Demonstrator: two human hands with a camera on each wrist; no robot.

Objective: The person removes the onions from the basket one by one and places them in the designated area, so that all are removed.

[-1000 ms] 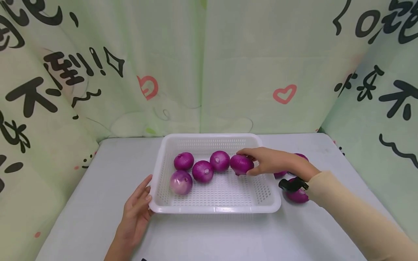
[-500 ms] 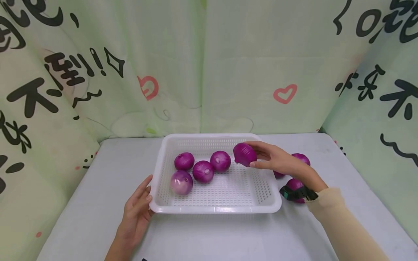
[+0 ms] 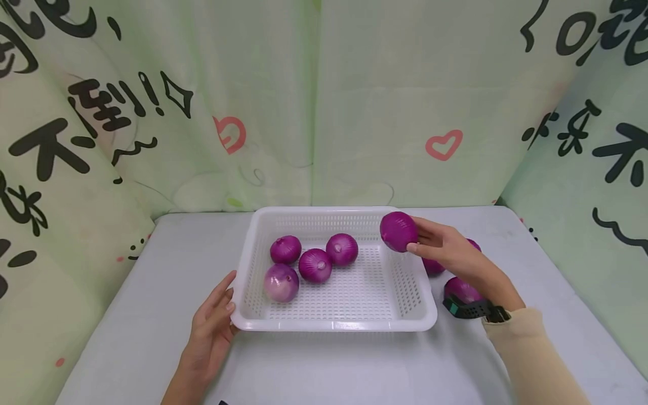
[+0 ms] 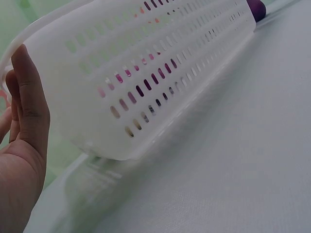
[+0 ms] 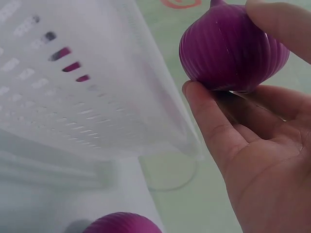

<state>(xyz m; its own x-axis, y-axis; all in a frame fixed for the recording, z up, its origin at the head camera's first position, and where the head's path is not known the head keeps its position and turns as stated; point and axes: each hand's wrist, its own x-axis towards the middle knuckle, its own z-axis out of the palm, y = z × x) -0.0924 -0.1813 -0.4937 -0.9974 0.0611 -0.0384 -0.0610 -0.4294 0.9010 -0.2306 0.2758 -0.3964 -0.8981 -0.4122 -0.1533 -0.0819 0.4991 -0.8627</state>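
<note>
In the head view my right hand [image 3: 453, 250] holds a red onion [image 3: 399, 231] between fingers and thumb, over the right rim of a white perforated basket [image 3: 334, 325]. The right wrist view shows this onion [image 5: 233, 48] pinched, its stem end pointing up. Several more red onions [image 3: 315, 265] lie in the basket's left half and middle. At the basket's left side, my left hand [image 3: 208, 332] touches the rim with its fingers extended. In the left wrist view those fingers [image 4: 30, 97] lie along the outside of the basket wall [image 4: 63, 107].
To the right of the basket, three onions sit on the white table [image 3: 324, 371], one [image 3: 462, 289] nearest the front and partly behind the wristband [image 3: 471, 308]. A pale green printed curtain [image 3: 253, 112] closes off the back and both sides.
My right hand has lifted the onion from inside the basket and carried it up and rightward to above the right rim. The left hand and the basket have stayed put.
</note>
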